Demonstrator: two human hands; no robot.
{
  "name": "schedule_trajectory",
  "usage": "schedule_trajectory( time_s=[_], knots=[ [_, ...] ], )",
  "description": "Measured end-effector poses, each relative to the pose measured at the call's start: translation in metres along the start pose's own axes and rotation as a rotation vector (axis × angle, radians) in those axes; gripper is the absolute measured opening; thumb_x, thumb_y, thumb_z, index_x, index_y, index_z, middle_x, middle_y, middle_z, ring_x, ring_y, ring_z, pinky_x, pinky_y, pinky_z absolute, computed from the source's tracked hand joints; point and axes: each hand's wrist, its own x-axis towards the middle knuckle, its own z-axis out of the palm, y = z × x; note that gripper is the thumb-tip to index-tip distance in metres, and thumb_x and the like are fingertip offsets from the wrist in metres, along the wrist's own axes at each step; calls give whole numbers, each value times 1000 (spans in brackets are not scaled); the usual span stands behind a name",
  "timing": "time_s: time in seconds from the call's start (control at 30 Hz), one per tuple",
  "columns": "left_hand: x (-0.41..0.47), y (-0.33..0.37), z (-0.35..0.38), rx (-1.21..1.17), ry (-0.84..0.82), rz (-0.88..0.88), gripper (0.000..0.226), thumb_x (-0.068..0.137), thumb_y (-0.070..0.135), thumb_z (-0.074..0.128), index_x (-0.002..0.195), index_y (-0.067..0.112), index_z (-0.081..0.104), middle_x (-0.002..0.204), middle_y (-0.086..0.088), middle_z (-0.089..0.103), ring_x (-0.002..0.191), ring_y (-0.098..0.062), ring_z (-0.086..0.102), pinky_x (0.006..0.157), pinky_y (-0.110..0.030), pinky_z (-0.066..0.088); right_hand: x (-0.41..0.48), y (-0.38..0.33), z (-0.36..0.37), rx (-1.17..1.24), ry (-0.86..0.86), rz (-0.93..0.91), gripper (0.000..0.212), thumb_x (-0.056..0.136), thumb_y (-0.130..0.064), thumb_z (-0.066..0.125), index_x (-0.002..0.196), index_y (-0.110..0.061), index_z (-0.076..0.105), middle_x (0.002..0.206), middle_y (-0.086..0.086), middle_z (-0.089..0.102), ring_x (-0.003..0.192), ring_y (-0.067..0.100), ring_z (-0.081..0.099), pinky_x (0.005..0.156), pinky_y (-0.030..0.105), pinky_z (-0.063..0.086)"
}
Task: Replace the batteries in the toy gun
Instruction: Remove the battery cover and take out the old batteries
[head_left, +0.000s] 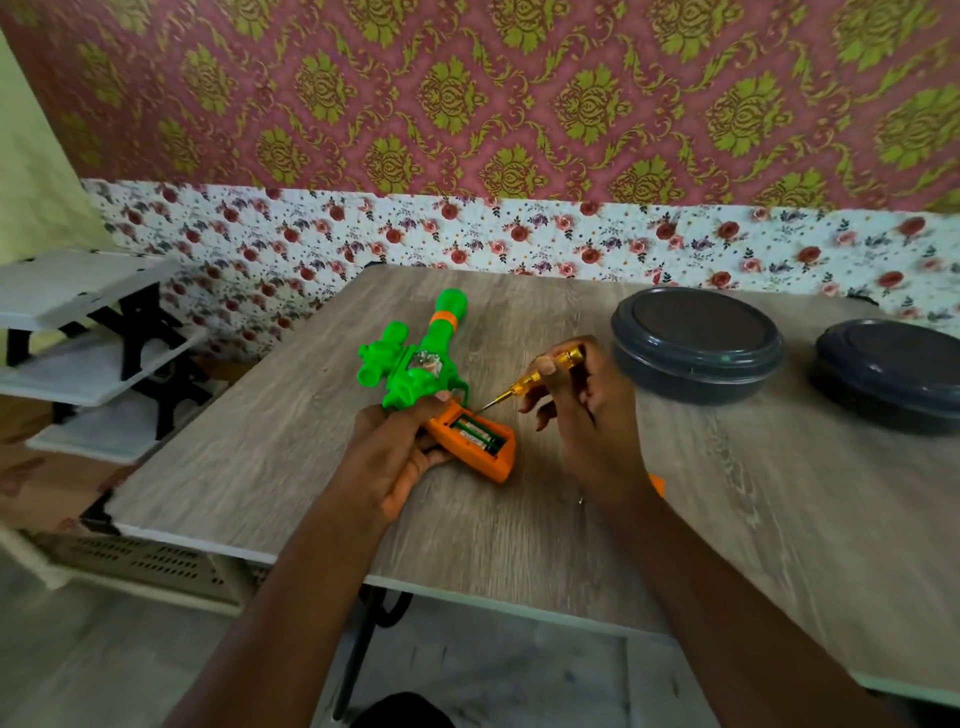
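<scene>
A green toy gun with an orange grip lies on the wooden table. The grip's battery compartment is uncovered and shows green batteries inside. My left hand holds the gun at the grip, thumb near the compartment's upper end. My right hand pinches a small yellow screwdriver, whose tip points into the upper end of the compartment. An orange piece peeks out from behind my right wrist.
Two dark round lidded containers stand on the table, one at the middle right and one at the far right. A white shelf rack stands left of the table. A perforated crate lies below it.
</scene>
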Motion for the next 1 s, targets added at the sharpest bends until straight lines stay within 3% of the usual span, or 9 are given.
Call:
schedule_trajectory(
  time_s=[0.1,0.23,0.57,0.73,0.87,1.0],
  knots=[
    [-1,0,0,-11,-3,-14,22,94,2,66,116,-1,66,104,-19,78,94,-31,76,66,-45,64,-1,0,4,24,-61,-5,14,103,-25,54,101,-12,57,84,9,71,72,28,72,55,37,54],
    [0,-1,-1,-13,-5,-13,20,94,3,66,114,-1,67,105,-19,78,93,-31,76,67,-45,64,-2,-1,5,72,-104,13,17,102,-20,52,106,-5,57,91,14,68,76,30,72,57,38,57],
    [3,-1,-3,-22,-19,-41,29,92,3,67,122,-1,64,106,-18,78,95,-28,76,73,-48,64,-2,-3,3,196,-60,65,18,106,-2,48,124,0,51,100,22,70,77,42,70,56,33,60],
    [4,-1,-3,-20,-26,-51,30,93,3,67,123,-1,64,109,-19,77,101,-30,75,76,-50,64,-2,-2,2,183,-65,81,13,106,3,45,118,1,51,98,20,72,74,37,71,58,33,59],
    [4,-1,-3,-21,-27,-39,28,93,3,67,122,1,64,106,-17,78,95,-27,77,72,-48,64,-3,0,7,82,-25,95,12,106,-3,49,110,-13,53,95,11,74,73,30,74,58,40,60],
    [4,0,-4,-23,-36,-43,28,94,3,66,122,0,63,108,-19,77,98,-30,76,75,-51,64,-2,-1,11,94,41,171,7,105,-9,53,106,-16,55,92,12,76,71,29,76,58,37,60]
  ],
)
